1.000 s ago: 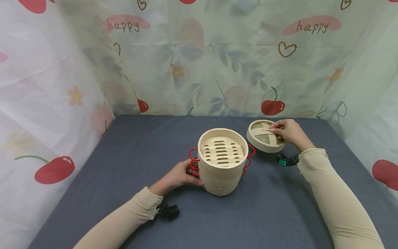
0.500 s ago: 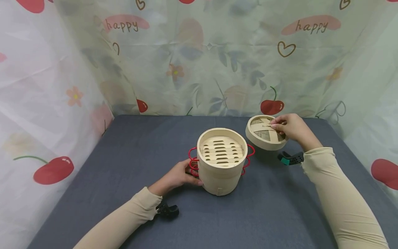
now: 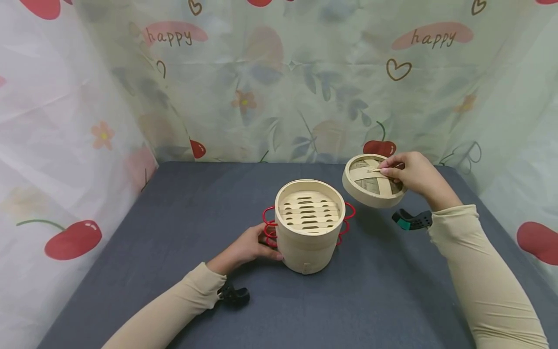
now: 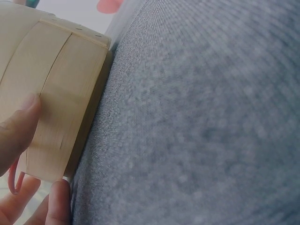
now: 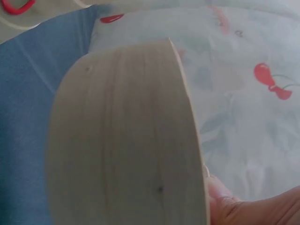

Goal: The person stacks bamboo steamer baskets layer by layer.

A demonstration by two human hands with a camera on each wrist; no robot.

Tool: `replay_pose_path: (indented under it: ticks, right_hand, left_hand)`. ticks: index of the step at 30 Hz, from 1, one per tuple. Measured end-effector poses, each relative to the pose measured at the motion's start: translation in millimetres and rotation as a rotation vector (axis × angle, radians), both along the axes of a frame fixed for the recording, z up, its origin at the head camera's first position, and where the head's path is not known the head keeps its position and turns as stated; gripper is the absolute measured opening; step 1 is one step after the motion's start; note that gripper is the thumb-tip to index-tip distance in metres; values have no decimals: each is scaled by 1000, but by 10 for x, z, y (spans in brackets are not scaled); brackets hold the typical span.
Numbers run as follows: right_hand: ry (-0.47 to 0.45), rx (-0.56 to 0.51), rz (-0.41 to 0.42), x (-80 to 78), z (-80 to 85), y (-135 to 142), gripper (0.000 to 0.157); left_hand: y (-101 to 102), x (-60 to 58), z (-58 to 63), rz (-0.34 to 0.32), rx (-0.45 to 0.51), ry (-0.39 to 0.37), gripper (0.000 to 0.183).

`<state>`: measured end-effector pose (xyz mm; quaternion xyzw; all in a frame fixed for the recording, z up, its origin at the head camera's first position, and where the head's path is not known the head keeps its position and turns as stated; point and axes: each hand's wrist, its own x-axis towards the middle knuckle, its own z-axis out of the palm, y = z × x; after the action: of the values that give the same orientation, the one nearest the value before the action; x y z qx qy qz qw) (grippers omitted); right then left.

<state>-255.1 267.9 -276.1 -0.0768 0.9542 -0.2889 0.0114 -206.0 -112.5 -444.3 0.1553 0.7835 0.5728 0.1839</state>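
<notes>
A stacked bamboo steamer (image 3: 305, 247) with a slatted top tier and red handles on both sides stands upright on the table. My left hand (image 3: 246, 248) holds it low on its left side. In the left wrist view its thumb lies on the steamer's wall (image 4: 56, 103), the fingers beside the base. To the steamer's right and farther back, my right hand (image 3: 414, 175) pinches the small loop on top of the woven lid (image 3: 377, 198). The lid hangs tilted above the table, apart from the steamer. In the right wrist view its rim (image 5: 126, 140) hides most of the hand.
The dark grey cloth-covered table (image 3: 209, 203) extends around the steamer. A printed curtain (image 3: 283, 97) with cherries and hearts hangs behind it and at both sides. Black straps with camera mounts (image 3: 235, 295) sit at the wrists.
My right hand has lifted the lid upward and slightly to the right, away from the table. My left hand and the steamer keep their places, while the head view shifts slightly.
</notes>
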Motion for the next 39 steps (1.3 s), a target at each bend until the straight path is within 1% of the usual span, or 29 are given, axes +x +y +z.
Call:
replay_pose_path:
  ticks: [6,10,16,20,29,35,39]
  right_hand:
    - [16,-32,4,62,106,-55,24]
    - [28,-44,0,83,138,-81,24]
    - [9,-79,-3,115,188,-124,25]
    - [30,-79,1,150,243,-179,26]
    - [80,-97,47,260,378,-338,24]
    - [88,-120,91,305,409,-458,22]
    - [92,-116,122,338,432,-549,19]
  left_hand:
    - [-1,-1,1,8,-8,-3,64]
    - [2,0,4,3,-2,2,64]
    - [6,8,12,-2,3,-1,64]
    - [8,9,12,0,8,2,64]
    - [3,15,17,-5,9,7,63]
    - [5,16,17,-2,1,9,62]
    - [5,21,30,-1,-6,7,60]
